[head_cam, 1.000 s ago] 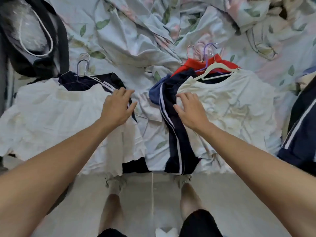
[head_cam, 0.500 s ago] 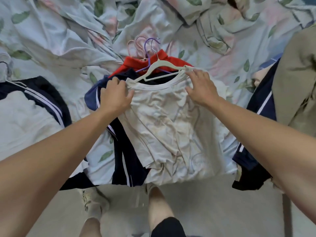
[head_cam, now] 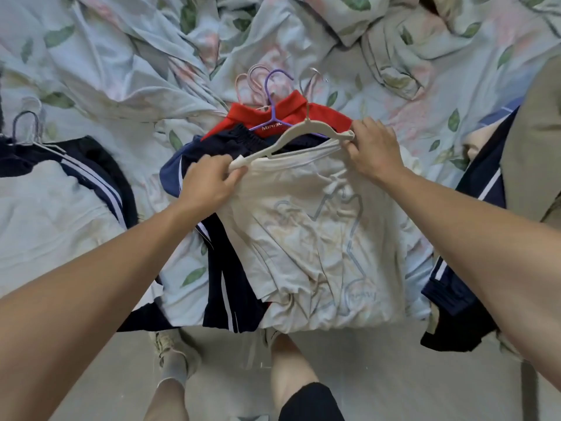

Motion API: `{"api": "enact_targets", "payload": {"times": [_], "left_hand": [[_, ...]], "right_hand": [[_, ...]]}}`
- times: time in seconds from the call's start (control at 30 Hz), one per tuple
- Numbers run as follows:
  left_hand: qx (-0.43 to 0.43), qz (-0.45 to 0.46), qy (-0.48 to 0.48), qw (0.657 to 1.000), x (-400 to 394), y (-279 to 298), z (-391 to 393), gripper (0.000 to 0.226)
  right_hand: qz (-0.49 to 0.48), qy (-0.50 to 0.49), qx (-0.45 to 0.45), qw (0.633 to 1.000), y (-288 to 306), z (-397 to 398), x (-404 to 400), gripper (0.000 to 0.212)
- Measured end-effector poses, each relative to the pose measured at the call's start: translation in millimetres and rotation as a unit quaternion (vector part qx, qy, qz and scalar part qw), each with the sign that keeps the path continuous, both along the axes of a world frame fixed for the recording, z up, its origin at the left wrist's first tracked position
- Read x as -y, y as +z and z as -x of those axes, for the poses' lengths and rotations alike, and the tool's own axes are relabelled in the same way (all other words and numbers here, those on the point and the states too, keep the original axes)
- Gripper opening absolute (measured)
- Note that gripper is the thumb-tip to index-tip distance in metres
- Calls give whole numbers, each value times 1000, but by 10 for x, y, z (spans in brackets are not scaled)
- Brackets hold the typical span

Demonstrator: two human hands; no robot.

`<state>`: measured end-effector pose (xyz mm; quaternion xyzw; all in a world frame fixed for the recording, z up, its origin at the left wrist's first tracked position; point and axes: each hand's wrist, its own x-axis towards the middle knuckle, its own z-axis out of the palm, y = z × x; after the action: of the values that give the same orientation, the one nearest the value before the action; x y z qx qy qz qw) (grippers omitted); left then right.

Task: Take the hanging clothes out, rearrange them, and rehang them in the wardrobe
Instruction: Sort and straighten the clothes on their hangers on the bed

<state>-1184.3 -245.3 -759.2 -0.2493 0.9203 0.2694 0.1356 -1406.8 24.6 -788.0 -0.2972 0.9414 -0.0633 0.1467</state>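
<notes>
At bed's edge, both hands (head_cam: 209, 180) (head_cam: 372, 147) grip cream hanger's (head_cam: 300, 132) ends.

Head view under soft, even, diffuse light; no glare and no hard-edged shadows, only faint shading in the folds of the bedsheet (head_cam: 127, 71). Colours appear slightly washed out. Wide-angle distortion bends and enlarges the forearms toward the lower corners. Fine detail is mildly soft throughout.

Both arms reaching forward, hands apart.
Left hand (head_cam: 209, 180) pinching; right hand (head_cam: 372, 150) gripping, fingers curling.
</notes>
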Motion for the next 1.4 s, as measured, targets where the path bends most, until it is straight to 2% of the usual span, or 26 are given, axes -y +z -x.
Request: {"api": "enact_targets", "payload": {"times": [0.07, 0.17, 0.23, 0.33, 0.5, 0.6, 0.8, 0.87, 1.0, 1.13, 1.3, 1.4], "left_hand": [[-3, -82, 21, 996, 23, 154, -70, 48], [-2, -126, 11, 992, 53, 532, -169, 44], [-24, -147, -8, 989, 54, 897, -242, 37], [-68, -148, -40, 986, 39, 1540, -448, 32], [-101, -153, -140, 973, -162, 2515, -1074, 38], [-126, -174, -148, 965, -215, 3033, -1491, 45], [-185, -190, -178, 948, -200, 3943, -1917, 28], [-197, -183, -196, 943, -253, 4216, -1989, 22], [-228, -153, -236, 932, -423, 4678, -2072, 28], [-220, -136, -261, 930, -669, 4923, -2070, 36], [-230, -157, -260, 925, -1194, 5121, -1897, 60], [-227, -178, -282, 915, -1674, 5201, -1729, 49]], "right_hand": [[14, -18, 1, 1000, 174, -96, -60, 16], [25, -53, -4, 998, 599, -351, -30, 15], [28, -65, -13, 997, 1004, -548, -14, 23], [46, -100, -21, 994, 1686, -908, -94, 33], [80, -154, -62, 983, 2813, -1778, -261, 24], [96, -173, -97, 975, 3452, -2331, -332, 19], [101, -222, -135, 960, 4427, -3146, -513, 15], [104, -245, -141, 954, 4665, -3364, -602, 9], [138, -273, -158, 939, 4984, -3704, -828, 19], [154, -316, -168, 921, 5200, -3893, -1089, 29], [180, -344, -176, 905, 5379, -4023, -1597, 26], [171, -352, -183, 902, 5446, -4059, -2094, 17]]}}
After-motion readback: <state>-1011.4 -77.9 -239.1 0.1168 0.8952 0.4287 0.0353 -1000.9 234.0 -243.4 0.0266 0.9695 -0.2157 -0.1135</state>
